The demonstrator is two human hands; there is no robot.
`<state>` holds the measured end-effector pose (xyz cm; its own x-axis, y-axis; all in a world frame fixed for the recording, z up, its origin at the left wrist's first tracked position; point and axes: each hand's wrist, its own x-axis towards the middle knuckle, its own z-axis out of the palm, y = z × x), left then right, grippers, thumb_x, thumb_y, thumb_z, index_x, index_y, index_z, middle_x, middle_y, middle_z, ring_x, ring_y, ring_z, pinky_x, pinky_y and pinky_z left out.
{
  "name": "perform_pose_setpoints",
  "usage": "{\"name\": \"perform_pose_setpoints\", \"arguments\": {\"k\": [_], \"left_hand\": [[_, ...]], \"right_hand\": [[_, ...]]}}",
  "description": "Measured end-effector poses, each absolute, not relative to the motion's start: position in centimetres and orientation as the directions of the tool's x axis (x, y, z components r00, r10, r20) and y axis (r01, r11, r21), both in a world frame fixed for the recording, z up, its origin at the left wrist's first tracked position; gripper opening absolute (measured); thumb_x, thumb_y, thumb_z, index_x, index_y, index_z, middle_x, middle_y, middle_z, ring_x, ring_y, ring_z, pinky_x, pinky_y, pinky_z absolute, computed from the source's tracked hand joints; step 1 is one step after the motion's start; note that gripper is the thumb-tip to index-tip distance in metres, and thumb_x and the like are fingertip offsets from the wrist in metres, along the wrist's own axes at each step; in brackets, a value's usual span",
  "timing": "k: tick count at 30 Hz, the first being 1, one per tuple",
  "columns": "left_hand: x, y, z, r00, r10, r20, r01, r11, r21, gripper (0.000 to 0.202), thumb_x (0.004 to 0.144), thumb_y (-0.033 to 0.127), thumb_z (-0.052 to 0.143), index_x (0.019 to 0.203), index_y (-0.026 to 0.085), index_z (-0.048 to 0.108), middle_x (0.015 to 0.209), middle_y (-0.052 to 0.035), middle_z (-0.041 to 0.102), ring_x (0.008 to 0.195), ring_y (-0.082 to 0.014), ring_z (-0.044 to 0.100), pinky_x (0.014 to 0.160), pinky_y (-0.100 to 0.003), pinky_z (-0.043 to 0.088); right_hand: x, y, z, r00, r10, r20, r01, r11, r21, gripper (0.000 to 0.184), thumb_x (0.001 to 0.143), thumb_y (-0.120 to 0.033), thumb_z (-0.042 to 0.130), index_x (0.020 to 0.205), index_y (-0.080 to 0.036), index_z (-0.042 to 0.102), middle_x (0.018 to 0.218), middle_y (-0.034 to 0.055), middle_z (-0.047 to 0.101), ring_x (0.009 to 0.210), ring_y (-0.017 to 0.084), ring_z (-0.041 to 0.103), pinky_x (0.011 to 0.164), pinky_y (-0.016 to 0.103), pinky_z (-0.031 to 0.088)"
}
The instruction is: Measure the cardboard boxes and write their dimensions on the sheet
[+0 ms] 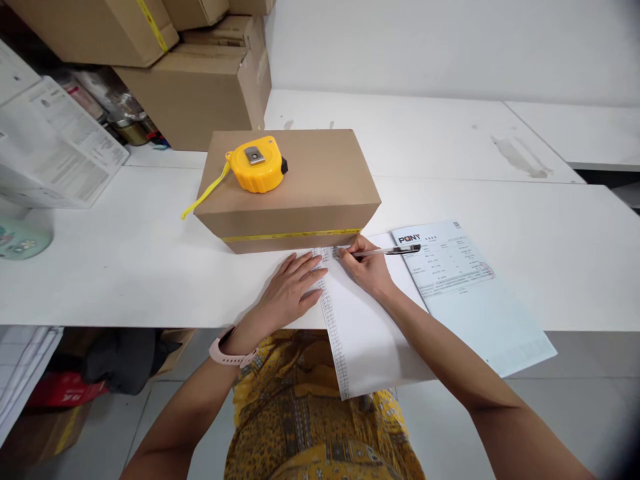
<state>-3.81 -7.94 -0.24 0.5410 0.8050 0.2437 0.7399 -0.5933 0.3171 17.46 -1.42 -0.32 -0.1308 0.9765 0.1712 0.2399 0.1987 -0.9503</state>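
Basically, R hand (pixel 371 272) grips pen (pixel 380 251) mid-frame; L hand (pixel 290 292) lies open, fingertips (pixel 319 274) on paper (pixel 370 347). Risk — paper overhangs tabletop (pixel 150 267), lower centre, could skid w/o L hand's press.

"PONY" logo (pixel 409 238) headed pale sheet (pixel 493 327); smaller lines beneath and red stamp (pixel 487 271) were too tiny to read. White page (pixel 367 350) bore small marks down left edge, illegible. Print on white box (pixel 63 140) and carton's yellow tape (pixel 295 235) also unreadable.
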Motion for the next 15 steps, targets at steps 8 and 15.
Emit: {"name": "perform_pose_setpoints", "arguments": {"k": [8, 15], "left_hand": [[-3.84, -7.93, -0.28, 0.540, 0.806, 0.244, 0.734, -0.592, 0.333, 0.039, 0.102, 0.036, 0.048, 0.137, 0.020, 0.059, 0.152, -0.0111, 0.053, 0.145, -0.0275, 0.043, 0.122, -0.054, 0.031], [-3.86, -7.96, -0.38, 0.531, 0.813, 0.239, 0.732, -0.582, 0.354, 0.040, 0.102, 0.036, 0.047, 0.138, 0.022, 0.058, 0.153, -0.0102, 0.052, 0.147, -0.0267, 0.041, 0.123, -0.054, 0.030]], "right_hand": [[17.45, -1.30, -0.43, -0.123, 0.978, 0.170, 0.248, 0.197, -0.949, 0.029, 0.082, -0.036, 0.067, 0.067, -0.024, 0.044, 0.060, -0.0057, 0.043, 0.057, 0.012, 0.035, 0.055, 0.028, 0.030], [17.52, -1.29, -0.69, -0.135, 0.978, 0.157, 0.230, 0.185, -0.956, 0.030, 0.082, -0.035, 0.067, 0.067, -0.024, 0.044, 0.061, -0.0053, 0.044, 0.057, 0.012, 0.035, 0.055, 0.028, 0.030]]}}
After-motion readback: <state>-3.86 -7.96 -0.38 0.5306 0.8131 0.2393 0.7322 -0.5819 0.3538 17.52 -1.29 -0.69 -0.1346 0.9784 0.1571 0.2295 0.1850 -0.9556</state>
